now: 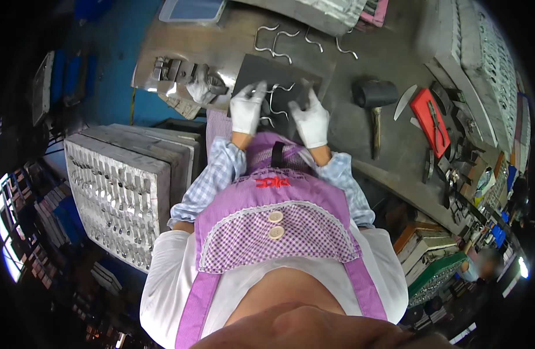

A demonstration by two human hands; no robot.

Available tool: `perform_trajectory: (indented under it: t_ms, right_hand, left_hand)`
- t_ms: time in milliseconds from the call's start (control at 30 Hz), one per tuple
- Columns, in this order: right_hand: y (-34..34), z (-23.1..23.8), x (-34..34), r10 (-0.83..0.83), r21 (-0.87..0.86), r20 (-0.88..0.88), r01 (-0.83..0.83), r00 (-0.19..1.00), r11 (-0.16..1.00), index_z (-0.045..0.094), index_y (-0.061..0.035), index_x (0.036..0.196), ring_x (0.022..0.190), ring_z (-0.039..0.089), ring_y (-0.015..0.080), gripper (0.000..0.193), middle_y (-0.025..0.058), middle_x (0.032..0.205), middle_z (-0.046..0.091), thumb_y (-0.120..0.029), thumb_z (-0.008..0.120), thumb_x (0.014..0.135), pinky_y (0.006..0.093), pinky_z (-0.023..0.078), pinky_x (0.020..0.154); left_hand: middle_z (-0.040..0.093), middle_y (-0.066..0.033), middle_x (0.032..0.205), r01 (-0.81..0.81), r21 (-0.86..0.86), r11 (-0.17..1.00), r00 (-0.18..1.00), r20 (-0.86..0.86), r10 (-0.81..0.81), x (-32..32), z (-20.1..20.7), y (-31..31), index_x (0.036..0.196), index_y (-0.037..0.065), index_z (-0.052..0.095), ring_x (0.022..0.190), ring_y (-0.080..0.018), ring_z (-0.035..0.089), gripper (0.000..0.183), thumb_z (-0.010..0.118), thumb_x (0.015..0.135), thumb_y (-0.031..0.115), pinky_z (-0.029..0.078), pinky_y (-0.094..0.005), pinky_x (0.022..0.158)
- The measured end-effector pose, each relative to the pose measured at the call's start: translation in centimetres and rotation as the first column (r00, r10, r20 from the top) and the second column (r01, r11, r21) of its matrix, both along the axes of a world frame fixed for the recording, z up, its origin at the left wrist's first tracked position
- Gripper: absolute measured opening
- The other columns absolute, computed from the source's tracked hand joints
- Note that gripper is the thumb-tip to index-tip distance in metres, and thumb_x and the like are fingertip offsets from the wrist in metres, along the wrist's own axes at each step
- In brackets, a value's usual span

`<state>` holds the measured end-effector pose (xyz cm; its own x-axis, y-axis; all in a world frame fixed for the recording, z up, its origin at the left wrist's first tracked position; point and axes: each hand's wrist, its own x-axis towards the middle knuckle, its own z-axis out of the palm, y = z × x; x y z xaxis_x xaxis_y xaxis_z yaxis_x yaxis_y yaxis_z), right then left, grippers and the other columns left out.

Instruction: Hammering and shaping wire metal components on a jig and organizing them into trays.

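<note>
Both my hands wear white gloves with greyed fingertips, over a dark flat plate on the metal bench. Between them lies a bent metal rod with curved ends, and part of another curved rod shows below it. My left hand has its fingers stretched out, their tips beside the upper end of the rod. Whether they touch it I cannot tell. At the rod's right side, my right hand is open, thumb and fingers apart, a little away from the metal. Its fingertips are slightly blurred.
Several similar bent rods lie beyond the plate. A black-headed mallet rests to the right, near pliers on a red tray. Left of the plate sit metal fixtures and a crumpled glove. Stacked panels stand at lower left.
</note>
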<state>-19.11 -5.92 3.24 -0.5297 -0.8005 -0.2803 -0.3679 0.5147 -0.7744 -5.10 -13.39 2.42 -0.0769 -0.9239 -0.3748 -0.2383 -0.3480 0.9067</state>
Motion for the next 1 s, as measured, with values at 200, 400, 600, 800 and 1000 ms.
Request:
perform_trajectory:
  t_ms: [200, 400, 600, 800, 1000]
  right_hand:
    - [5.2, 0.1, -9.3, -0.015, -0.135, -0.346, -0.034, 0.938, 0.99, 0.055, -0.0113, 0.136, 0.093, 0.068, 0.0353, 0.054, 0.0177, 0.107, 0.07, -0.032, 0.069, 0.088, 0.0417, 0.053, 0.085]
    - [9.8, -2.9, -15.7, -0.178, 0.147, -0.58, 0.317, 0.795, 0.937, 0.062, -0.0023, 0.121, 0.1, 0.064, 0.0356, 0.061, 0.0169, 0.111, 0.066, -0.053, 0.065, 0.087, 0.0451, 0.051, 0.087]
    - [8.9, -5.8, -15.6, 0.009, 0.2, -0.786, 0.24, 0.619, 0.95, 0.059, -0.0074, 0.121, 0.094, 0.064, 0.0381, 0.063, 0.0172, 0.108, 0.063, -0.054, 0.07, 0.08, 0.0473, 0.052, 0.082]
    - [6.2, -6.2, -20.3, -0.259, 0.103, 0.396, 0.238, 0.881, 0.966, 0.062, -0.0086, 0.099, 0.049, 0.058, 0.0174, 0.021, 0.0033, 0.066, 0.061, -0.027, 0.066, 0.091, 0.0329, 0.046, 0.044]
    - [0.9, 5.3, -11.0, -0.213, 0.188, 0.765, 0.105, 0.608, 0.977, 0.057, -0.0104, 0.093, 0.04, 0.032, 0.0039, 0.013, -0.0077, 0.058, 0.039, -0.022, 0.06, 0.096, 0.0221, 0.022, 0.036]
  left_hand:
    - [0.071, -0.0198, 0.1, 0.628, 0.011, 0.778, 0.477, 0.785, -0.396, 0.8, -0.4, -4.6, 0.126, 0.012, 0.063, 0.092, -0.0392, 0.068, 0.053, 0.054, 0.094, 0.053, 0.054, -0.0448, 0.08]
    - [0.071, -0.0132, 0.092, 0.777, -0.226, 0.587, 0.4, 0.898, -0.183, -1.7, 0.7, -14.7, 0.11, 0.013, 0.066, 0.083, -0.0339, 0.069, 0.029, 0.05, 0.096, 0.033, 0.055, -0.044, 0.075]
    - [0.063, -0.0065, 0.085, 0.984, -0.034, 0.176, 0.03, 0.999, 0.026, -1.2, -4.3, -17.7, 0.106, 0.014, 0.062, 0.081, -0.0251, 0.064, 0.021, 0.049, 0.089, 0.012, 0.051, -0.0411, 0.07]
    - [0.066, -0.0198, 0.092, 0.92, -0.184, 0.347, 0.352, 0.779, -0.519, 0.6, -0.2, -17.6, 0.106, 0.003, 0.057, 0.09, -0.0394, 0.065, 0.031, 0.063, 0.092, 0.03, 0.05, -0.0476, 0.079]
    - [0.068, -0.0195, 0.08, 0.656, -0.436, 0.616, 0.704, 0.648, -0.291, 5.0, 5.3, -11.3, 0.092, 0.006, 0.064, 0.075, -0.0393, 0.066, 0.031, 0.068, 0.087, 0.037, 0.052, -0.0487, 0.068]
